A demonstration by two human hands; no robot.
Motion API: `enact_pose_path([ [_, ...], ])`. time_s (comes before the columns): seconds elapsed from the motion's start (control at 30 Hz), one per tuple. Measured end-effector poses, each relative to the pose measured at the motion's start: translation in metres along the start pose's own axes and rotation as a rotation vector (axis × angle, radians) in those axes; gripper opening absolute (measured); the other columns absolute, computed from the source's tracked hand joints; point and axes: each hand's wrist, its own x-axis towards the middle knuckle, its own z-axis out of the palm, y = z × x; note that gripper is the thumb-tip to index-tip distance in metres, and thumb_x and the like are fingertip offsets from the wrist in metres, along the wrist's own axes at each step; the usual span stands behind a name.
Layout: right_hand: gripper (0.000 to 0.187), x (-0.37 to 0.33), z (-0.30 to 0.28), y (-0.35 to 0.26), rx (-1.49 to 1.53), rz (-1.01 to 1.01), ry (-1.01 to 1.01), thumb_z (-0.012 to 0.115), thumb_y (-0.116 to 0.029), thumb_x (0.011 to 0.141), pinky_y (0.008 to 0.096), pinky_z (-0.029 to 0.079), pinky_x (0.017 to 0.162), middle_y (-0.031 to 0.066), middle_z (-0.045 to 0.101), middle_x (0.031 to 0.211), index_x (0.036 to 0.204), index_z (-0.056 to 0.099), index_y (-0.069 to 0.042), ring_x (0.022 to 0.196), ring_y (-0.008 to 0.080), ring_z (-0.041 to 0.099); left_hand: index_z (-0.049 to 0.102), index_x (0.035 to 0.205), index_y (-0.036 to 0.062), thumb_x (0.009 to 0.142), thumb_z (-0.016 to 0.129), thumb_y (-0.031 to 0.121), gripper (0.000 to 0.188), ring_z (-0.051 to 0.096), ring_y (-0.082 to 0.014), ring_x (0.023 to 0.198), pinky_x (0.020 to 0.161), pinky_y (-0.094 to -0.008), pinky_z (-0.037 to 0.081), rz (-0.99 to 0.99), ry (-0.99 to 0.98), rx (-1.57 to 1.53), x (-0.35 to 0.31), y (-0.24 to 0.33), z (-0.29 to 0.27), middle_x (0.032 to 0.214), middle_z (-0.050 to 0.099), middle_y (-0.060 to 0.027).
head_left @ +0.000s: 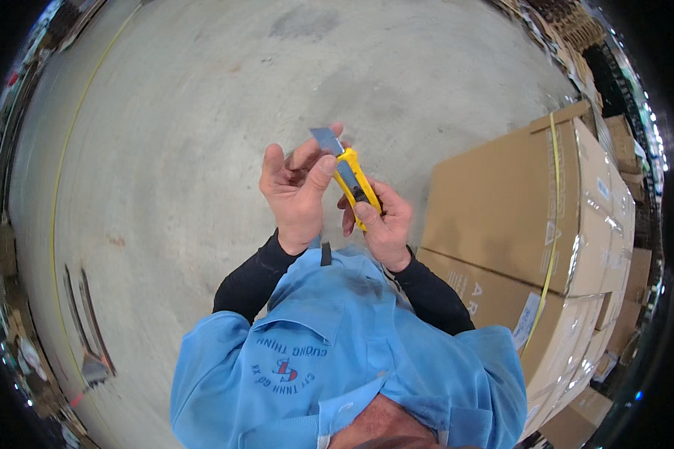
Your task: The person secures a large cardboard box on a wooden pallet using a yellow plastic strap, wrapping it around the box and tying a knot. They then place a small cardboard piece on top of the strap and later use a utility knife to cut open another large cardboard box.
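A yellow utility knife (362,191) is held up in front of my chest, its wide metal blade (326,140) sticking out of the upper end. My right hand (387,228) grips the lower part of the handle, thumb lying along it by the black slider (359,194). At the blade end, my left hand (296,196) pinches the knife, its thumb by the base of the blade and fingers partly behind it. One outer finger of that hand stands apart. Black sleeves cover both forearms, below a light blue shirt (337,337).
To the right stand large stacked cardboard boxes (494,202) with a yellow strap (555,194) around them. Grey concrete floor (180,150) lies ahead, with a yellow line (66,150) at left. Two dark forks (90,314) lie low at left. More stacked goods line the far edges.
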Motion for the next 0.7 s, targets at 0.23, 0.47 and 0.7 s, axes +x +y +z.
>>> enact_pose_path([
  [0.23, 0.034, 0.161, -0.07, -0.005, -0.191, 0.002, 0.189, 0.06, -0.005, 0.09, 0.0247, 0.052, 0.06, 0.0091, 0.067, 0.091, 0.122, 0.055, 0.005, 0.069, 0.0099, 0.061, 0.05, 0.132, 0.0255, 0.089, 0.058, -0.008, 0.055, 0.067, -0.0225, 0.09, 0.083, -0.0359, 0.053, -0.143, -0.117, -0.001, 0.163, -0.11, 0.002, 0.102, 0.069, -0.0193],
  [0.47, 0.033, 0.32, -0.175, 0.022, -0.234, 0.027, 0.2, 0.06, -0.006, 0.092, 0.0259, 0.052, 0.062, 0.0101, 0.067, 0.093, 0.123, 0.055, 0.004, 0.07, 0.0098, 0.06, 0.059, 0.118, 0.0271, 0.09, 0.061, -0.002, 0.041, 0.066, -0.0249, 0.082, 0.084, -0.0409, 0.05, -0.346, -0.061, 0.093, 0.303, -0.271, -0.002, 0.093, 0.071, -0.016],
  [0.7, 0.033, 0.505, -0.287, -0.037, -0.313, 0.011, 0.144, 0.06, -0.008, 0.092, 0.0245, 0.051, 0.061, 0.0092, 0.068, 0.09, 0.121, 0.056, 0.005, 0.067, 0.0093, 0.06, 0.062, 0.113, 0.0208, 0.086, 0.066, -0.005, 0.038, 0.068, -0.0221, 0.082, 0.082, -0.0351, 0.051, -0.362, -0.113, 0.082, 0.471, -0.397, 0.048, 0.089, 0.071, -0.0165],
])
